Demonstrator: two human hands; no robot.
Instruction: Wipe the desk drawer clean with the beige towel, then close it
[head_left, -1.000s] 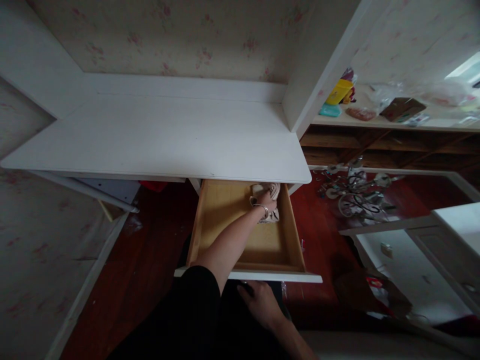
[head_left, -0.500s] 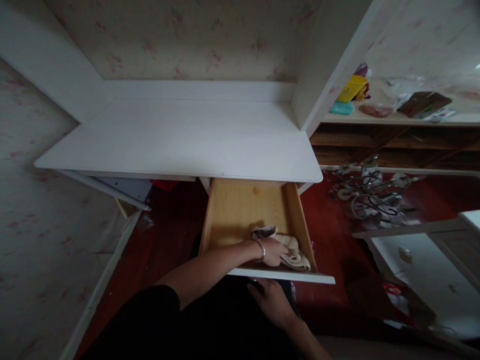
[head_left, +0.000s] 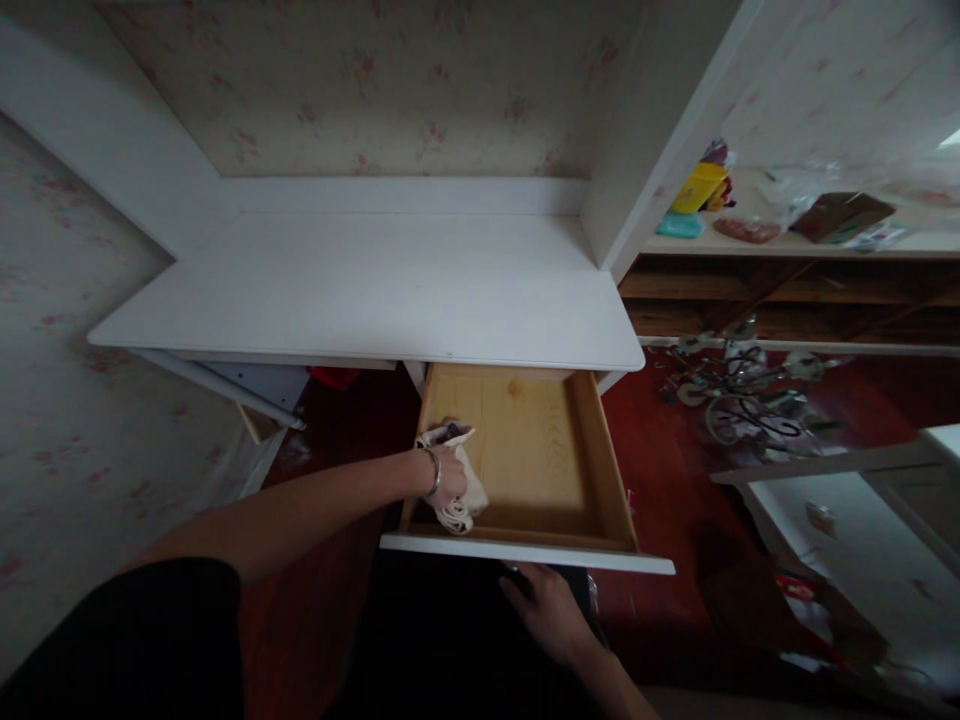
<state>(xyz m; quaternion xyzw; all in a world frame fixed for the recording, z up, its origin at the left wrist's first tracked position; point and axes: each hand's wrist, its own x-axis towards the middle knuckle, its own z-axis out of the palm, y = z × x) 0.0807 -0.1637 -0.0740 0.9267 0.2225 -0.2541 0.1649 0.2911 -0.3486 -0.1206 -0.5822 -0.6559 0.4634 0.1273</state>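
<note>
From my feed, the wooden drawer (head_left: 540,460) stands pulled well out from under the white desk top (head_left: 375,290), and most of its pale pine floor lies bare to the right of the hand, as far as the right wall. Its white front panel (head_left: 525,552) forms the near edge. The left hand (head_left: 448,478) sits in the near left corner, hard against the left wall, the forearm reaching in from the lower left, over the left wall, with a metal bangle (head_left: 434,472) at the wrist. Its fingers are clamped on a cream cloth (head_left: 459,490) (soft, crumpled, a darker fold showing at its far end), which presses on the drawer floor in that corner. The right hand (head_left: 551,612) hangs below the front panel, knuckles up, over something dark; I cannot tell whether it grips anything. The two hands are well apart. Dark red floor (head_left: 660,480) shows on either side of the drawer.
</note>
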